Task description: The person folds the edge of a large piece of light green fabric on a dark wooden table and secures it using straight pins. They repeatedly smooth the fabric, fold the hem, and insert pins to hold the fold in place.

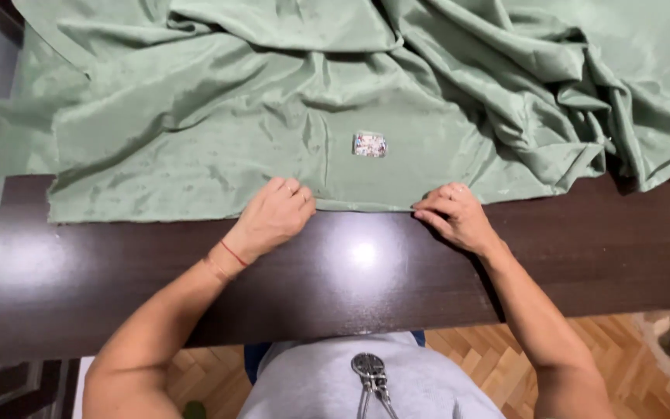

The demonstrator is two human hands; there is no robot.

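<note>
The large crumpled sheet of green fabric (195,116) lay across the far part of the dark brown wooden table (350,271), its near hem parallel to the table's front edge. A small rectangular patterned box (370,144) rested on the fabric, behind and between the 2 hands. The left hand (273,217) and the right hand (455,217) sat on the hem, well apart. Metal scissors (372,380) lay on the lap, before the table.

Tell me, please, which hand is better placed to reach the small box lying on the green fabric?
Probably the left hand. It pinches the folded edge of the green fabric almost directly below the small box, while the right hand sits farther off to the side along the same edge. The margin is modest.
</note>
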